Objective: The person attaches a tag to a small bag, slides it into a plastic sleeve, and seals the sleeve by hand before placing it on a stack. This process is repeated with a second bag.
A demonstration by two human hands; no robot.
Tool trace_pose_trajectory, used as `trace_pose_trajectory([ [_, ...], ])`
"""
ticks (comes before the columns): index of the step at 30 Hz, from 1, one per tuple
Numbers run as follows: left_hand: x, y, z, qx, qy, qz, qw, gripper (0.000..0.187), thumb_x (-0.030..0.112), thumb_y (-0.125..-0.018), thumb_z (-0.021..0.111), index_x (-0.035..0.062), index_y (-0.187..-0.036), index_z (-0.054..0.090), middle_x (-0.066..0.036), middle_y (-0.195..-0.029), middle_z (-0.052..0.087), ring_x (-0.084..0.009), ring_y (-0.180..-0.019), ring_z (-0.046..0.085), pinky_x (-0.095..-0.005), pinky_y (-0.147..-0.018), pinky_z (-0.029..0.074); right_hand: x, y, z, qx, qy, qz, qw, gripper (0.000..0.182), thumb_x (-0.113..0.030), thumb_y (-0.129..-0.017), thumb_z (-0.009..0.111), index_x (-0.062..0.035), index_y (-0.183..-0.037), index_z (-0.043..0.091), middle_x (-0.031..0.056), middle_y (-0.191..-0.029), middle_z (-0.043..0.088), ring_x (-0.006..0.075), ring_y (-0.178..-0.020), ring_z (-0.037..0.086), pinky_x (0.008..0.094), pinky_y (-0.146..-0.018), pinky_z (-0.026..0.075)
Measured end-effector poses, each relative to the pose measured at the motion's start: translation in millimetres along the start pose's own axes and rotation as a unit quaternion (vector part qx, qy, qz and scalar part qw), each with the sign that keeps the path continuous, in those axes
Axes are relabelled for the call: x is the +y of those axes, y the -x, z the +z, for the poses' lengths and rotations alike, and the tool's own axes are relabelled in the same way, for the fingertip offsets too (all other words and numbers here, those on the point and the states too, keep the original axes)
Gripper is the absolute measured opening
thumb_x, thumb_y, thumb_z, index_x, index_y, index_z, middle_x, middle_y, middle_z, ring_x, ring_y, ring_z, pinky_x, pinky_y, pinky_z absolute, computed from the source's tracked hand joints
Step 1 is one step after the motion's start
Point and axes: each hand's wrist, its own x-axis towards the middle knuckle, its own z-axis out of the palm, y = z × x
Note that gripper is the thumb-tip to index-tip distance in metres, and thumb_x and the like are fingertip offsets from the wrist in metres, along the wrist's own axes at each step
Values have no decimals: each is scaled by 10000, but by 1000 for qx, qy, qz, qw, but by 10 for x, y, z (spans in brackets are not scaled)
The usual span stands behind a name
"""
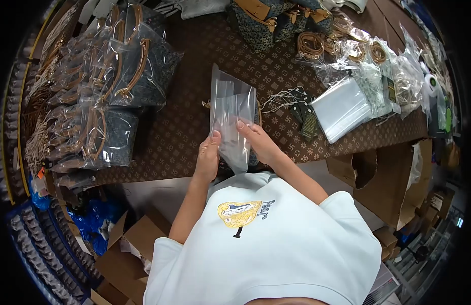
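Both hands hold a clear bag (230,119) upright over the worktop (184,132).
Left hand (208,157) and right hand (260,142) have fingers clamped on its lower edges; wrapped handbags (118,86) lie left.

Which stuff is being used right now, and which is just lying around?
In use:
left hand
right hand
clear plastic bag

Lying about:
wrapped handbags
stack of clear bags
string tags
coiled straps
cardboard boxes
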Motion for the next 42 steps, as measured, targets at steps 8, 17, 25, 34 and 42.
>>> trace_pose_trajectory([
  [8,287,-18,190,53,92,105,989,520,388,-998,379,29,-1374,359,-124,-1337,474,-228,-1190,500,-396,-1019,389,-230,75,-25,-147,-211,-129,958,358,-409,-975,442,-91,-980,607,73,-1210,579,147,-1100,523,321,-914,416],
  [17,389,-110,-118,-31,66,75,995,432,300,-996,427,69,-1361,422,-113,-1310,513,-194,-1128,543,-333,-930,457,-323,-25,193,-26,28,-107,994,429,-334,-913,612,-67,-1238,531,-1,-1067,610,85,-950,561,238,-860,433],
  [25,965,-586,-112,104,-620,365,687,466,307,-971,464,48,-1358,444,-205,-1471,298,-422,-1368,223,-531,-1090,196,-130,-140,64,211,-88,-102,968,265,-301,-950,540,-84,-1089,603,51,-934,662,187,-839,672,323,-686,576],
  [34,-16,-1020,-265,1,-766,248,593,619,435,-924,475,89,-1417,333,-158,-1505,229,-394,-1393,158,-641,-1072,62,347,-48,-332,374,-193,-41,906,300,-338,-979,470,-95,-1151,505,78,-994,611,211,-838,647,340,-680,557],
  [42,-75,-1201,-407,13,-722,234,651,514,400,-967,386,84,-1373,389,-129,-1449,354,-356,-1371,241,-603,-1087,134,317,194,-416,353,-174,21,919,288,-316,-956,524,-78,-1100,595,31,-930,620,127,-837,607,302,-699,540],
])
